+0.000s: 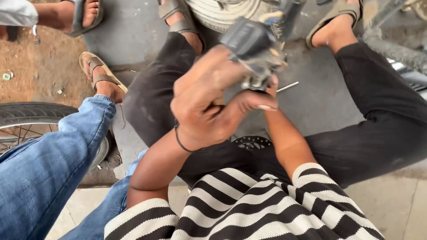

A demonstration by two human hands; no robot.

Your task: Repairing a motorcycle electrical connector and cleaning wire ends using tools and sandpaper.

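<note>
Hands up close now, and we have both of them wrapped around a grey metal part, a blocky, greasy piece that blurs as we hold it in mid-air above our lap. Our left hand sits in front, fingers curled tight around the lower end of the part, thumb stretched out flat below it, a thin black band on the wrist. Our right hand comes in from behind the part and is mostly hidden by it; we see it touching the underside, but we cannot tell how firmly it closes. Just right of the part, a thin metal rod lies on the grey concrete floor. Below the part, between our black-trousered knees, a dark round disc peeks out. Beyond the part, at the top, we see our sandalled feet either side of a pale tyre. Well left of the part, another person's blue-jeaned leg crosses over a spoked wheel, with a sandalled foot planted nearby.
</note>
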